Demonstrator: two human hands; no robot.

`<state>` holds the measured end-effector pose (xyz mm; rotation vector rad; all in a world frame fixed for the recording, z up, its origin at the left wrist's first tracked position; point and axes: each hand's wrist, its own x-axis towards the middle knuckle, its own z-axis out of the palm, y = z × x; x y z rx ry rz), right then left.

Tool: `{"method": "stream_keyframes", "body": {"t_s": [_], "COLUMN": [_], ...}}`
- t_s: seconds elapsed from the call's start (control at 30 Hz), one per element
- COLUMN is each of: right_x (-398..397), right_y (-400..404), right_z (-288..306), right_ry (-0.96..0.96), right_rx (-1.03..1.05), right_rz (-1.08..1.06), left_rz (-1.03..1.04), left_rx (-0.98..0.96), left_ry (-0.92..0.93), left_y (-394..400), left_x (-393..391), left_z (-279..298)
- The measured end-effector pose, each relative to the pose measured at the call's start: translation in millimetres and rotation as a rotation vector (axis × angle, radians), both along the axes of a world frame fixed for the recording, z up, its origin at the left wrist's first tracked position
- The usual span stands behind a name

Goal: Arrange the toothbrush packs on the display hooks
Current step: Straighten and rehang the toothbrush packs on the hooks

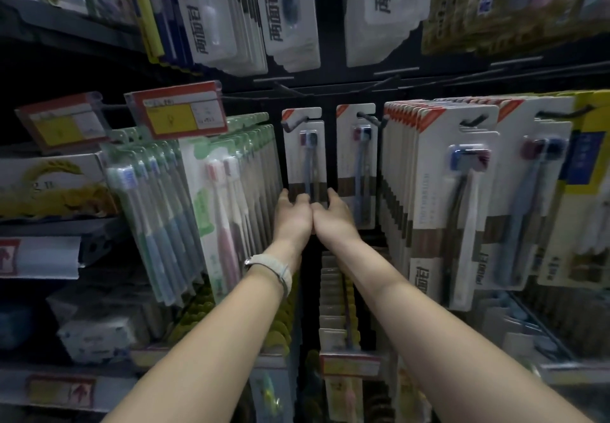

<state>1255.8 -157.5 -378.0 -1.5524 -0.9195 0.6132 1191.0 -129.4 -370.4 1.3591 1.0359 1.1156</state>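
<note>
Left hand [292,213] and right hand [333,213] together pinch the hooked toothbrush pack's [305,152] lower edges.

Dim, soft, edge-warped wide-angle blur

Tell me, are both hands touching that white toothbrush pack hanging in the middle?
Touching. The head view shows the left hand and right hand gripping the lower end of the white toothbrush pack, fingers curled over its edges.

Both hands, left [292,213] and right [333,213], grip 1 hanging toothbrush pack [305,155].
</note>
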Motion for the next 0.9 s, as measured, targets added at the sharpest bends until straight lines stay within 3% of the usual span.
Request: {"method": "stream_keyframes", "body": {"t_s": [0.3, 0.5, 0.63, 0.9], "right_x": [-8.9, -29.6, -47.6, -77.5], "right_y": [-45.6, -92.7, -122.4, -192.3], "right_z": [17.9, 40.7, 40.1, 40.2], "right_ry": [0.041, 0.053, 0.030, -0.062], "right_rx": [0.062, -0.062, -0.089, -0.101], "right_rz": [-0.156, -0.087, -0.039, 0.012], "left_rz": [-0.026, 0.069, 0.015, 0.044], "left_rx": [-0.024, -0.112, -0.154, -0.112], "left_ry": [-0.015, -0.016, -0.074, -0.029], "left_y": [-38.7, -80.7, -105.0, -168.9], "left_x": [-22.5, -47.3, -63.3, -91.3], "left_z": [11.6, 27.8, 20.8, 19.8]}}
